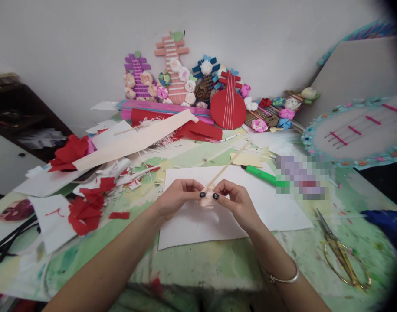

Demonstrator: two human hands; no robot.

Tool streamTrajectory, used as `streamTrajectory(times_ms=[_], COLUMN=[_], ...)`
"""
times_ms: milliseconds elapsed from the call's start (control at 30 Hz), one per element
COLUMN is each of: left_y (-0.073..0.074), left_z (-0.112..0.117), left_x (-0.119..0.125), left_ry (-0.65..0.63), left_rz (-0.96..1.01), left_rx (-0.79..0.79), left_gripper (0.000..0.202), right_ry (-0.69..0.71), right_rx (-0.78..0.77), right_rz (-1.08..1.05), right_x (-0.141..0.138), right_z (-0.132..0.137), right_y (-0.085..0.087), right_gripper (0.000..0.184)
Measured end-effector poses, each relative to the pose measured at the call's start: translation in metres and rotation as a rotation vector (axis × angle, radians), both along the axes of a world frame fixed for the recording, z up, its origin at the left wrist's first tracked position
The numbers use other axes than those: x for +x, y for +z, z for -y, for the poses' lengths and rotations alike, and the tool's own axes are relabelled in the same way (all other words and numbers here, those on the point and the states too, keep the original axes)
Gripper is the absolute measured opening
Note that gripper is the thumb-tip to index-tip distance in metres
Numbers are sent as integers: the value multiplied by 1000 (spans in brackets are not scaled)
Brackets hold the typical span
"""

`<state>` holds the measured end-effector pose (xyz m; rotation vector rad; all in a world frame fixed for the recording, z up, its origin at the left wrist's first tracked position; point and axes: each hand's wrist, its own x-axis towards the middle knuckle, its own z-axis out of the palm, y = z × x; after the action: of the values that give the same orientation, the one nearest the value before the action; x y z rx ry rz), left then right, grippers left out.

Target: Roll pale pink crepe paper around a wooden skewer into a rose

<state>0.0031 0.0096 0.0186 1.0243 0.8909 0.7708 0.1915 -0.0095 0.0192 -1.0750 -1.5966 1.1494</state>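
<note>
My left hand [178, 197] and my right hand [234, 199] meet over a white sheet [276, 208] on the table. Both pinch a small pale pink paper roll [207, 201] wound on the near end of a thin wooden stick [229, 164]. The stick slants up and away to the right. My fingertips with dark nails press on the roll from both sides. A silver bangle [281, 277] is on my right wrist.
Gold scissors [343, 255] lie at the right. A green marker [261, 174] lies beyond the sheet. Red paper scraps [86, 208] are scattered left. Paper instruments with paper flowers [229, 106] lean on the back wall. A round decorated board [357, 130] stands far right.
</note>
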Motion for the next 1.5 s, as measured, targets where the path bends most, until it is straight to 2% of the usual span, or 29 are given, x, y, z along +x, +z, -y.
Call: streamTrajectory(times_ms=[667,900,1033,1300,1500], left_y=[-2,-1,0,0,0], left_z=[-2,-1,-1,0,0], left_x=[-1,0,0,1,2], left_ry=[-19,-21,-21,-30,-36], left_rz=[-19,-25,-36,-70,-125], left_rx=[21,1,-8,8,26], left_gripper=[23,23,22,20,20], right_ry=[-18,-130,-158,-139,-200], right_rx=[43,46,63,63,103], right_rz=[-39,-187,-250,-269,-283], right_x=[0,0,-2,-1,-2], right_z=[2,1,0,1,3], right_y=[-2,-5,-6,-6,-5], right_gripper=[16,18,29,28,16])
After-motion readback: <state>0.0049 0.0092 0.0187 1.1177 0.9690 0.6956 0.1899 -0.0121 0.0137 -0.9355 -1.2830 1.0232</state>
